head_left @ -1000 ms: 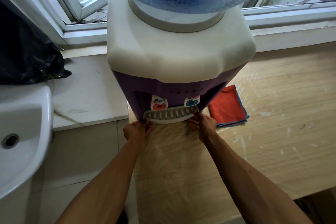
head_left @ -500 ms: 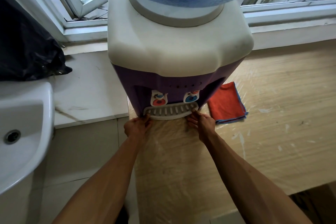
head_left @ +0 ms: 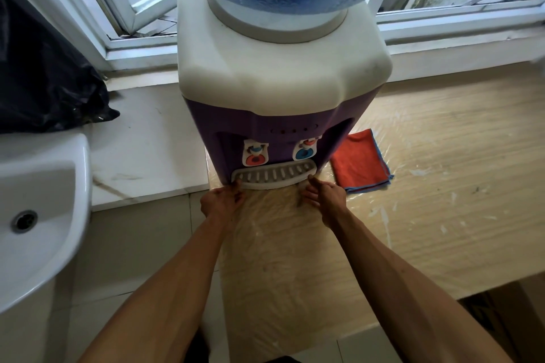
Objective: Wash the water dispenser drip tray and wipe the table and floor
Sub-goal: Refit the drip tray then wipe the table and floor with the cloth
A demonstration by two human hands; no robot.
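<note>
A purple and white water dispenser (head_left: 283, 79) with a blue bottle on top stands on a wooden table (head_left: 427, 215) covered in clear film. Its grey slotted drip tray (head_left: 272, 176) sits at the base, under the red and blue taps. My left hand (head_left: 221, 202) holds the tray's left end with fingers curled at its edge. My right hand (head_left: 323, 192) holds the tray's right end, thumb on top near the corner. An orange cloth (head_left: 360, 161) with a blue hem lies folded on the table just right of the dispenser.
A white sink (head_left: 41, 209) stands at the left, with a black plastic bag (head_left: 44, 79) behind it on a white marble ledge (head_left: 147, 153). Open window frames (head_left: 126, 9) run behind the dispenser. Tiled floor (head_left: 141, 244) shows between sink and table.
Both hands stay at the ends of the drip tray. The right hand has shifted slightly outward along the tray's right corner; the tray looks in about the same place.
</note>
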